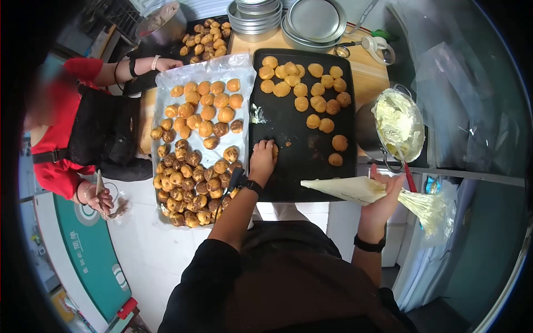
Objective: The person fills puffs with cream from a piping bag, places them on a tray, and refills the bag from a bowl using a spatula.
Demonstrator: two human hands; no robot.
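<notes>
My left hand (263, 161) is closed round a puff at the left side of the black tray (302, 186); only an edge of that puff shows. In my right hand (383, 200) is a piping bag (341, 188) of pale cream, its tip pointing left over the tray's front edge. Round golden puffs (281, 89) lie across the back and right of the tray. Beside it on the left, a paper-lined tray (243, 72) carries many puffs, golden ones behind and darker ones in a heap (189, 183) in front.
A bowl of cream (397, 122) with a red-handled tool stands right of the black tray. Stacked round pans (313, 22) are behind. At left, a co-worker in red (53, 144) has one hand (166, 64) near a further puff tray (208, 41) and holds a piping bag.
</notes>
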